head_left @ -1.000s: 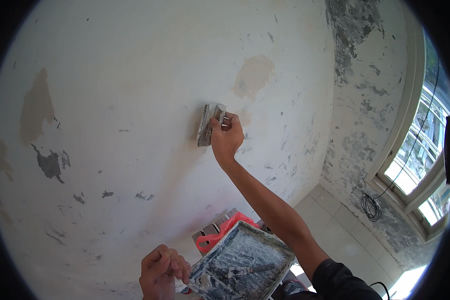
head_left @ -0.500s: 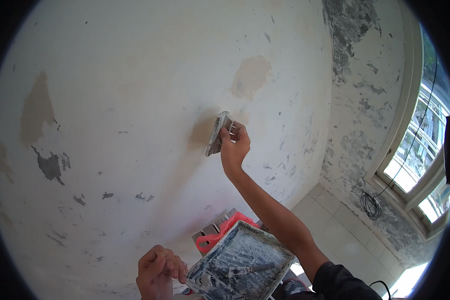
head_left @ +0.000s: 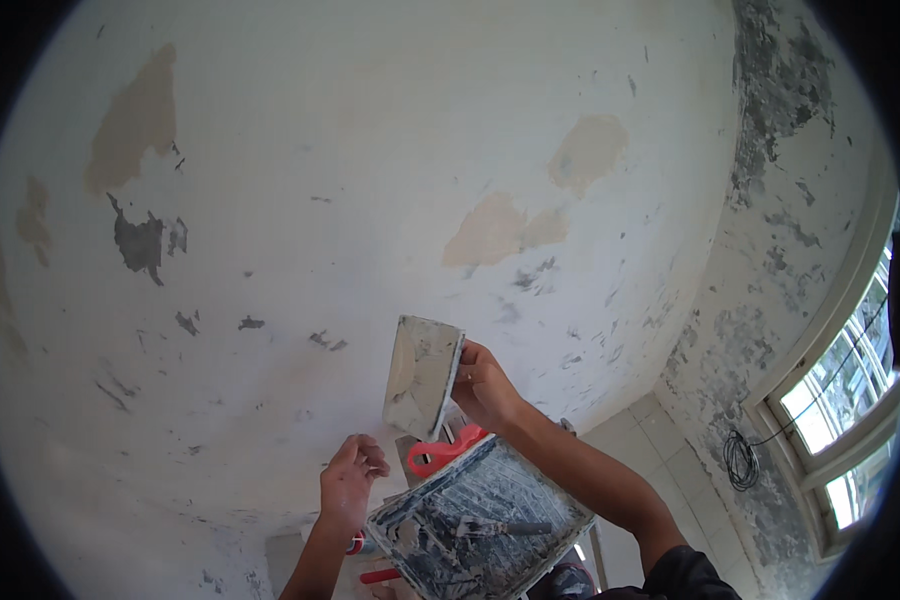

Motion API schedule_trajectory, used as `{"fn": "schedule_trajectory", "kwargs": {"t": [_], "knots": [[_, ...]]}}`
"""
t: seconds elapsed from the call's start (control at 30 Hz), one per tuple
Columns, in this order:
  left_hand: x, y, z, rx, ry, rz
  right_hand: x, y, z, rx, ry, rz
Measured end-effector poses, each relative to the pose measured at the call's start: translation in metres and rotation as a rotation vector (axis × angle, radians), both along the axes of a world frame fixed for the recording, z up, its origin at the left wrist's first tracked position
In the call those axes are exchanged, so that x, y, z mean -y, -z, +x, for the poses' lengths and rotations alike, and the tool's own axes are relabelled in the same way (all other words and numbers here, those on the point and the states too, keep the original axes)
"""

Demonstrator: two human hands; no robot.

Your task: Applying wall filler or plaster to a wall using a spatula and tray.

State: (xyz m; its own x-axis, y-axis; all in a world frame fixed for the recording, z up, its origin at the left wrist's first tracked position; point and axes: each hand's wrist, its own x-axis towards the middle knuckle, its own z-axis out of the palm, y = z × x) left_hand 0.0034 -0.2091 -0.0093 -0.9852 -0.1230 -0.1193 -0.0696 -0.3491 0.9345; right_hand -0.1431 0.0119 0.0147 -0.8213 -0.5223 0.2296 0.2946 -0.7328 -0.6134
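Observation:
My right hand (head_left: 486, 388) grips a plastering trowel (head_left: 425, 375) by its back. The trowel's flat rectangular face, smeared with pale filler, is turned toward me, a little above the tray. To the left, my left hand (head_left: 350, 482) is raised beside the tray's corner with its fingers loosely bent and apart; nothing shows in it. Below both hands lies a shallow tray (head_left: 545, 475) coated in grey and white filler. A small scraper-like tool (head_left: 515, 528) with a dark handle rests in it, its end caked with filler.
The white wall (head_left: 300, 260) ahead carries beige filler patches (head_left: 485, 230) and grey bare spots. Behind the tray is a red plastic item (head_left: 440, 457). On the right are a flaking side wall, a window (head_left: 835, 400), a coiled black cable (head_left: 740, 460) and tiled floor (head_left: 660, 440).
My right hand has brought the trowel down off the wall and turned its face toward me. A beige patch shows where it was. My left hand has risen and its fingers have loosened.

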Motion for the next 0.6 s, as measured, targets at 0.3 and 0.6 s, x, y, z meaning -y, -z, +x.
{"fn": "schedule_trajectory", "kwargs": {"t": [0.3,0.6], "knots": [[-0.034,0.094,0.028,0.142,0.605,0.815,-0.015,0.066,0.072,0.095,-0.288,0.265],[0.043,0.11,0.044,-0.07,-0.041,0.54,-0.054,0.129,0.126,-0.942,0.203,1.411]]}}
